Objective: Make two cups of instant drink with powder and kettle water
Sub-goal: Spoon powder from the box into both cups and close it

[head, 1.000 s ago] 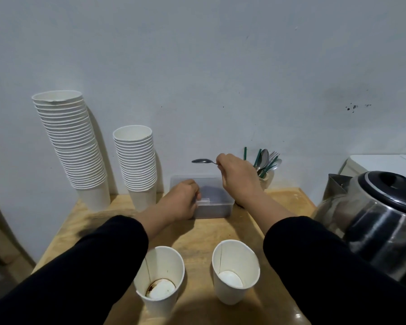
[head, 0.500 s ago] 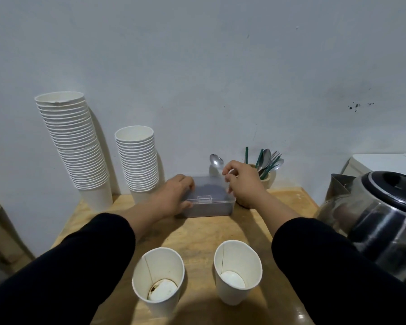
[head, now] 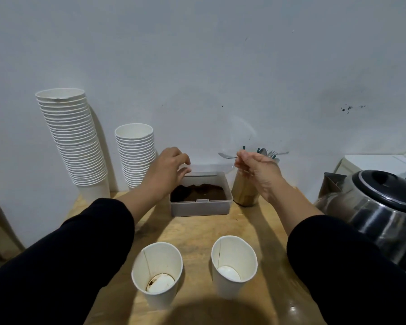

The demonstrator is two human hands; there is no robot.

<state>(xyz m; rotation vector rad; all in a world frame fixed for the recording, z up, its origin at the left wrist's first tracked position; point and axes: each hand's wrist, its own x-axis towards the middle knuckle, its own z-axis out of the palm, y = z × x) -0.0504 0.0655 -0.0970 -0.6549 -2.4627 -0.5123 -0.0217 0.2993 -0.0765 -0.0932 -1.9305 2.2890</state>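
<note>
The right hand (head: pixel 259 171) pinches the handle of a metal teaspoon (head: pixel 226 156) between thumb and fingers, the bowl pointing left, in the air above the right rear part of the powder box (head: pixel 201 200). The left hand (head: pixel 168 168) grips the left edge of the box's clear lid (head: pixel 198 168), which stands raised at the back of the box against the wall; the lid is hard to make out, so its exact tilt cannot be told. The box is open, with dark brown powder (head: pixel 198 194) heaped inside, and sits near the far edge of the wooden table (head: pixel 197 228), about the middle. Just right of it, behind the right hand, a cup of cutlery (head: pixel 244 192) holds spoons and forks with green handles. A steel kettle (head: pixel 375 212) with a black lid stands at the right edge. Two stacks of paper cups rise at the far left corner, the tall stack (head: pixel 74 141) outermost and the short stack (head: pixel 136 158) beside it. Toward the near edge stand two single paper cups: the left cup (head: pixel 157 273) has brown residue at its bottom, the right cup (head: pixel 234 266) is clean inside.
</note>
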